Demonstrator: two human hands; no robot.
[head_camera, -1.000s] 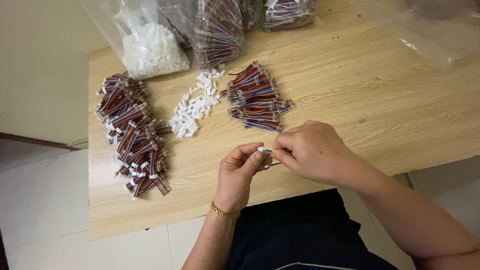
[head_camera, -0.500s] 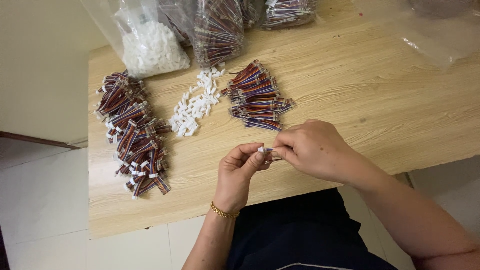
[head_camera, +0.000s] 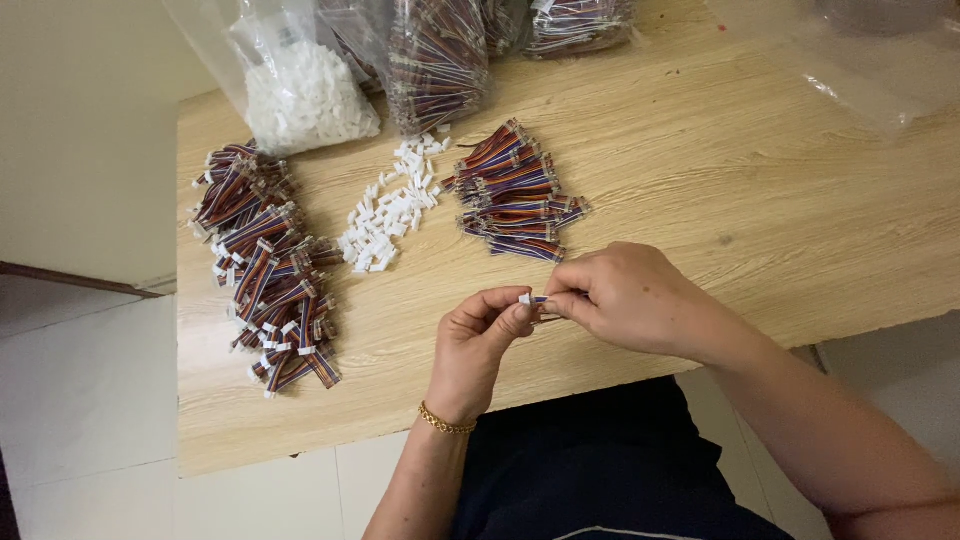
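Tiny white connector (head_camera: 525, 298) pinched between left hand (head_camera: 485, 335) and right hand (head_camera: 625, 300), fingertips closed on it, just above bench (head_camera: 700, 180) edge. Probably featherlight, stiff plastic, easily dropped; best gripped by sides. Short wire piece hidden under right fingers, likely floppy.

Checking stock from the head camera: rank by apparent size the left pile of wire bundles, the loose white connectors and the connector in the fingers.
1. Left pile of wire bundles
2. Loose white connectors
3. Pinched white connector
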